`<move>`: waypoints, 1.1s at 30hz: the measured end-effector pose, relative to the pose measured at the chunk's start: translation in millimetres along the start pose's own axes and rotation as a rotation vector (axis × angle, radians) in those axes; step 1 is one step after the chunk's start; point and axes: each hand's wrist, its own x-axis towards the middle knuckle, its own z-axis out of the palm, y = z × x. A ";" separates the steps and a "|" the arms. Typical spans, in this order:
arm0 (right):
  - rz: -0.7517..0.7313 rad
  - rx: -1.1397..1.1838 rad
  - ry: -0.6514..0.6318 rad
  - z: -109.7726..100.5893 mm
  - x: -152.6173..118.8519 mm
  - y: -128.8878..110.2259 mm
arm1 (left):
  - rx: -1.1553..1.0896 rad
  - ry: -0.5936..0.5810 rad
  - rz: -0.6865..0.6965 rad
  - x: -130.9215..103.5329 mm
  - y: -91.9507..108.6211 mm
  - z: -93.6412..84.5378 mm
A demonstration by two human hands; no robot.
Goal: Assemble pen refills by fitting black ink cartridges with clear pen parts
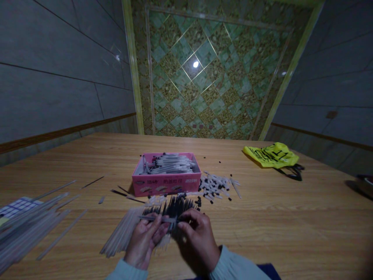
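Note:
My left hand [144, 239] is closed around a thin translucent tube [166, 219], which lies roughly level above the table. At the tube's right end my right hand [201, 232] pinches a small dark piece, mostly hidden by the fingers. Just beyond both hands lies a bunch of thin black-tipped sticks [179, 205]. A bundle of clear tubes [121, 233] rests to the left of my left hand. Behind the sticks stands a pink box [166, 186], filled with white and grey pen-like sticks [171, 163].
Small white and black pieces [214, 186] are scattered right of the box. More long clear tubes [37, 229] lie at the far left, beside a checked cloth or paper [19, 206]. A yellow bag [271, 154] with black straps lies at the back right; a dark object [364, 184] sits at the right edge.

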 end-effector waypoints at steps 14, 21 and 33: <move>0.178 0.267 0.019 10.2 -0.5 11.9 | -0.022 -0.041 0.066 -10.1 4.6 9.0; 0.161 0.285 0.004 12.4 -2.4 11.4 | -0.028 -0.033 0.094 -12.3 2.2 11.3; -0.041 -0.104 -0.109 -1.6 -1.0 6.3 | -0.010 -0.019 0.088 -10.0 4.4 6.9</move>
